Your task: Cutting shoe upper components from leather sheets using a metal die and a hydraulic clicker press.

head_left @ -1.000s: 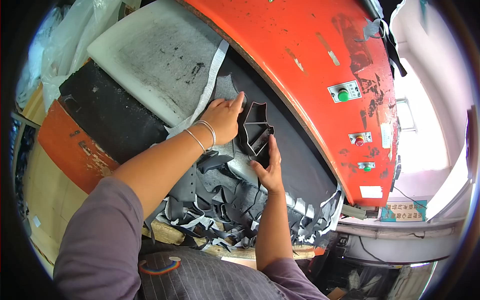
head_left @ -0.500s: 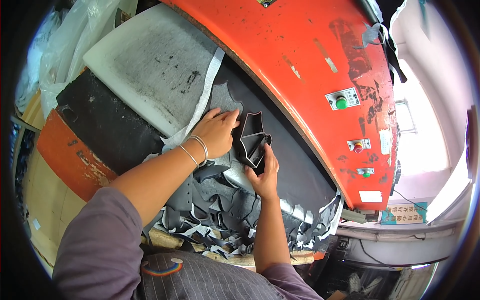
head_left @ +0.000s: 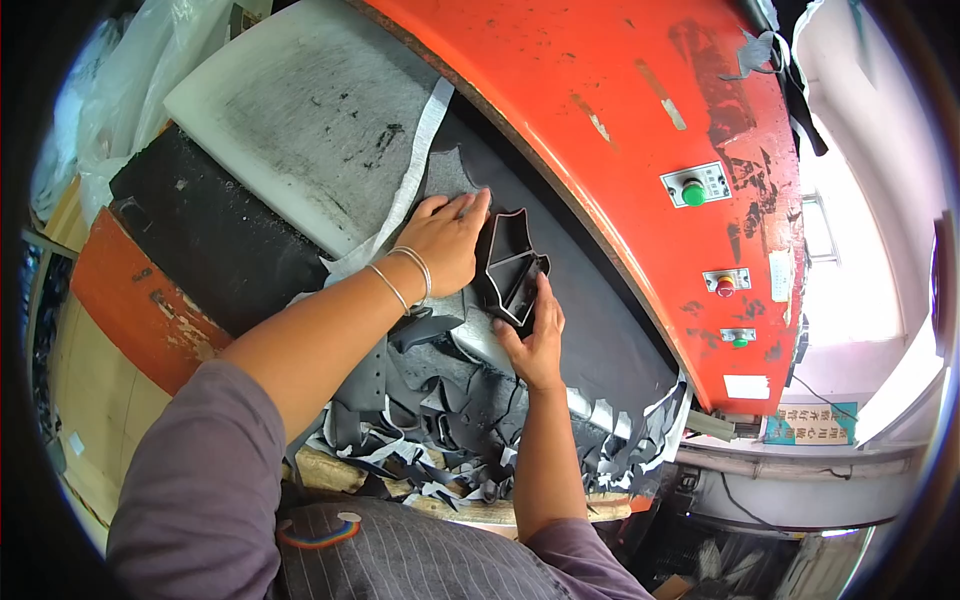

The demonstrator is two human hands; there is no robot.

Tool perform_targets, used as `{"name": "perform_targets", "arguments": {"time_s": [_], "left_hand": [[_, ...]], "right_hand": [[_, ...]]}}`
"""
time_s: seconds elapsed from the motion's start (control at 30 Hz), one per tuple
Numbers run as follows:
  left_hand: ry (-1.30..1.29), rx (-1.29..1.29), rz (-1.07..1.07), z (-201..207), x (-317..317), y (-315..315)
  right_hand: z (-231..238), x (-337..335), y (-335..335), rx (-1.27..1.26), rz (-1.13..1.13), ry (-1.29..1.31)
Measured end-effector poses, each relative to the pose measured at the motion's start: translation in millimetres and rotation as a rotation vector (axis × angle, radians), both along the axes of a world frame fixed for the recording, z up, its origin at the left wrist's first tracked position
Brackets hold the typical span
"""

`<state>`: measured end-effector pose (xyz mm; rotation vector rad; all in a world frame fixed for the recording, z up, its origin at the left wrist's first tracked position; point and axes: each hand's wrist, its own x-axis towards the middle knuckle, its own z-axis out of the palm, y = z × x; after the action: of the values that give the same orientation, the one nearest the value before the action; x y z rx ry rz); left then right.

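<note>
My right hand (head_left: 538, 338) grips a metal cutting die (head_left: 511, 263) at its near end, thumb on one side and fingers on the other. The die has dark walls, a jagged outline and a divider across its inside. It sits on a black leather-like sheet (head_left: 605, 335). My left hand (head_left: 445, 240) lies on the sheet's cut edge just left of the die, fingers stretched forward and holding nothing. Beyond its fingertips shows a grey patch (head_left: 447, 172) with a notched outline. Two thin bangles (head_left: 408, 270) circle my left wrist.
A large red machine (head_left: 600, 150) with green and red buttons stands along the far right. A thick whitish pad (head_left: 300, 130) lies at upper left. Cut black scraps (head_left: 430, 420) pile up near my body. Clear plastic (head_left: 150, 80) hangs at far left.
My left hand has shifted slightly forward and right, closer to the die. The right hand still grips the die, which has barely moved. The view has shifted slightly.
</note>
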<state>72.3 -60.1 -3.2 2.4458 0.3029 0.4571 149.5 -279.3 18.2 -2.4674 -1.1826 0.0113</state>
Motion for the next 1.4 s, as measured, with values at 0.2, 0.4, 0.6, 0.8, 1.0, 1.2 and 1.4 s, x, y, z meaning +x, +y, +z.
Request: {"name": "perform_targets", "arguments": {"time_s": [0.2,0.4,0.6,0.8,1.0,1.2,1.4], "left_hand": [[-0.002,0.081,-0.044,2.8,-6.4,4.8],[0.061,0.115,-0.058,5.8,-10.6,-3.8],[-0.071,-0.115,0.009,-2.9,-16.8,-8.2],[-0.029,-0.02,-0.023,-0.6,-6.7,-5.1],[0.014,0.063,-0.026,4.0,0.4,-1.7],[0.017,0.036,-0.024,16.3,0.3,-7.5],[0.031,0.035,-0.039,32.4,3.5,-18.0]], "right_hand": [[2.8,-1.9,0.7,-0.003,-0.006,-0.023],[2.3,-4.4,-7.2,-0.004,0.003,-0.018],[-2.0,-16.2,-11.2,0.007,-0.025,-0.006],[1.3,-10.1,0.7,-0.013,-0.04,-0.096],[1.6,-2.0,4.9,-0.013,-0.028,-0.123],[8.8,0.0,0.3,0.021,-0.009,-0.14],[24.0,3.1,-11.5,0.017,-0.005,-0.142]]}}
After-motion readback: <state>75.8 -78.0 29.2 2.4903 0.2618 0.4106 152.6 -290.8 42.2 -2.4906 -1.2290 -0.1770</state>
